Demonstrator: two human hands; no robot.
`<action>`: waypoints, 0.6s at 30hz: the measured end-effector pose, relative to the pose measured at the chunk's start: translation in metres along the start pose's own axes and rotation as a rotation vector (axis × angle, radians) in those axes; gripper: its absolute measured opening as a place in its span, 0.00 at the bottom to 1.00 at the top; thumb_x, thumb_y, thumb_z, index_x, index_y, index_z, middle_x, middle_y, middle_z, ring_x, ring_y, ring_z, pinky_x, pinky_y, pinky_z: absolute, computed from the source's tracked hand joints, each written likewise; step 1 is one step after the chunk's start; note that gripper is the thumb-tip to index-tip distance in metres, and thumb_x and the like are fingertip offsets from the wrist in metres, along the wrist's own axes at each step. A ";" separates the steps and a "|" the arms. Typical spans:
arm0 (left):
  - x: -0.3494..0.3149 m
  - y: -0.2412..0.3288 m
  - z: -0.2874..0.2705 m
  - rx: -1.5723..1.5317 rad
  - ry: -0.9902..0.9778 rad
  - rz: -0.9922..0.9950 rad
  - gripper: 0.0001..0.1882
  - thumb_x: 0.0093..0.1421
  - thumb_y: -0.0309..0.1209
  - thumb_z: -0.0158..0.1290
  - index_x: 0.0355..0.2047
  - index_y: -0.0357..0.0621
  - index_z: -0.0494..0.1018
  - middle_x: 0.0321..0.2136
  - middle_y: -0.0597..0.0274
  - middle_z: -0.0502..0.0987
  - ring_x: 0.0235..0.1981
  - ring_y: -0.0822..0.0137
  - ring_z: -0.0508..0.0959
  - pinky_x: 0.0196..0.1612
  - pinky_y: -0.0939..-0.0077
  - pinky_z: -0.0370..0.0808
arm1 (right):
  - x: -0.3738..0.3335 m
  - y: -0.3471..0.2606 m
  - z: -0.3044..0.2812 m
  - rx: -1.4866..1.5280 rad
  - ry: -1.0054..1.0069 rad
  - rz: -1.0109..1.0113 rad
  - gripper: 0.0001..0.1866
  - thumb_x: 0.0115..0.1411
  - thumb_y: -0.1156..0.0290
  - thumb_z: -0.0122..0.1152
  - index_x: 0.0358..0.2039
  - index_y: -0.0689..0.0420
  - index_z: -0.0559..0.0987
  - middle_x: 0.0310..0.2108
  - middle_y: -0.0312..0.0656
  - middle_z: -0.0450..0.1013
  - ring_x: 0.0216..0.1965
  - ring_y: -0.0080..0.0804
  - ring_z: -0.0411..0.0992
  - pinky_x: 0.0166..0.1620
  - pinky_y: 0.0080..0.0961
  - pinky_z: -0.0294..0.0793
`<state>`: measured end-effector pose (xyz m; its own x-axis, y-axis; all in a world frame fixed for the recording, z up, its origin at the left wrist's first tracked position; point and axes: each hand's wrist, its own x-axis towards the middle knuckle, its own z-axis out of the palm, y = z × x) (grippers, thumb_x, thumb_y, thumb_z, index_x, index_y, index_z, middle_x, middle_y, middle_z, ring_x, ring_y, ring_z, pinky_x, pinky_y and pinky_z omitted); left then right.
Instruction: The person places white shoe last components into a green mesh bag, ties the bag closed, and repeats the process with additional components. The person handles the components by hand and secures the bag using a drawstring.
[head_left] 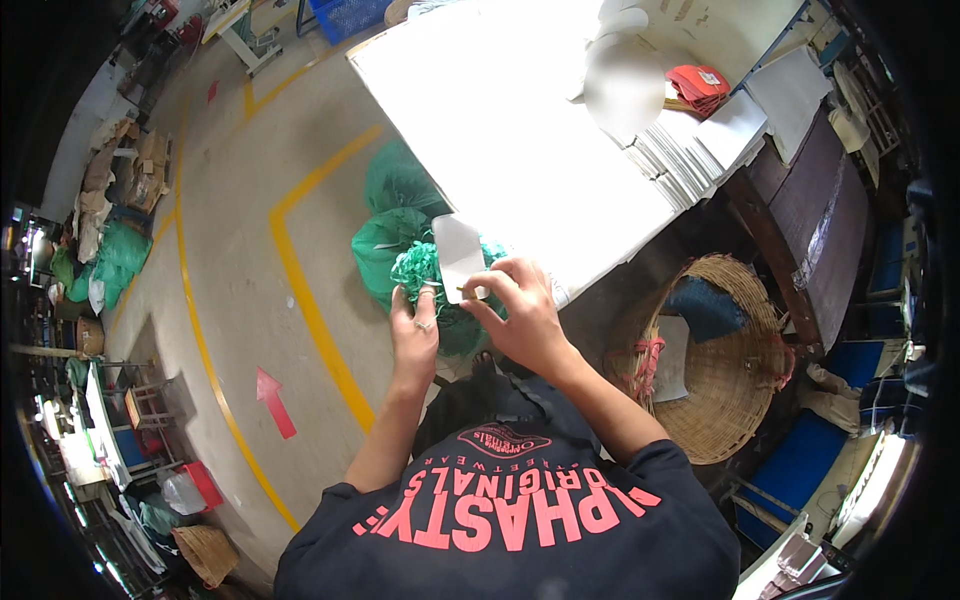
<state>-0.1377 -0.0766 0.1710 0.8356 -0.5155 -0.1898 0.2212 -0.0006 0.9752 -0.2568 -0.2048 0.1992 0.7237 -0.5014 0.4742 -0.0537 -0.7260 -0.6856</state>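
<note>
My left hand (414, 338) is closed on the lower end of a bundle of curly green strings (415, 266). Loose strands hang by its thumb. Beside it, my right hand (527, 315) pinches the bottom edge of a blank white card (457, 250) with rounded corners, held upright against the strings. A small yellowish bit shows at the right fingertips, too small to name. More green strands peek out behind the card, and part of the bundle is hidden by it. Both hands are in front of my body, by the near corner of a white table (520, 130).
Green mesh bags (385, 245) sit on the floor left of the table. A large wicker basket (720, 410) stands to my right. Stacked white sheets (672, 165) and a red bundle (698, 90) lie on the table. Yellow lines (310, 290) mark the floor.
</note>
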 end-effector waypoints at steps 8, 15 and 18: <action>-0.030 -0.017 -0.047 -0.065 0.013 -0.097 0.16 0.74 0.28 0.49 0.58 0.37 0.70 0.50 0.61 0.77 0.49 0.72 0.77 0.53 0.73 0.74 | -0.030 -0.013 0.024 0.106 -0.021 0.179 0.16 0.58 0.64 0.74 0.40 0.57 0.78 0.30 0.40 0.75 0.33 0.43 0.75 0.40 0.39 0.73; -0.030 -0.024 -0.055 -0.027 0.009 0.033 0.14 0.72 0.27 0.52 0.56 0.36 0.70 0.50 0.60 0.75 0.51 0.70 0.73 0.57 0.71 0.71 | -0.039 -0.011 0.024 0.105 0.039 0.381 0.16 0.63 0.66 0.67 0.46 0.63 0.79 0.31 0.47 0.80 0.31 0.42 0.79 0.36 0.37 0.75; -0.020 -0.024 -0.057 0.071 -0.009 0.096 0.15 0.72 0.28 0.52 0.55 0.34 0.69 0.52 0.57 0.74 0.50 0.66 0.74 0.57 0.69 0.71 | -0.048 -0.007 0.012 0.772 0.050 0.639 0.14 0.71 0.71 0.59 0.52 0.67 0.78 0.39 0.44 0.83 0.40 0.26 0.79 0.44 0.27 0.77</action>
<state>-0.1306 -0.0174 0.1445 0.8467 -0.5237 -0.0943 0.1037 -0.0113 0.9945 -0.2831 -0.1704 0.1749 0.6842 -0.7228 -0.0974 0.0518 0.1813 -0.9821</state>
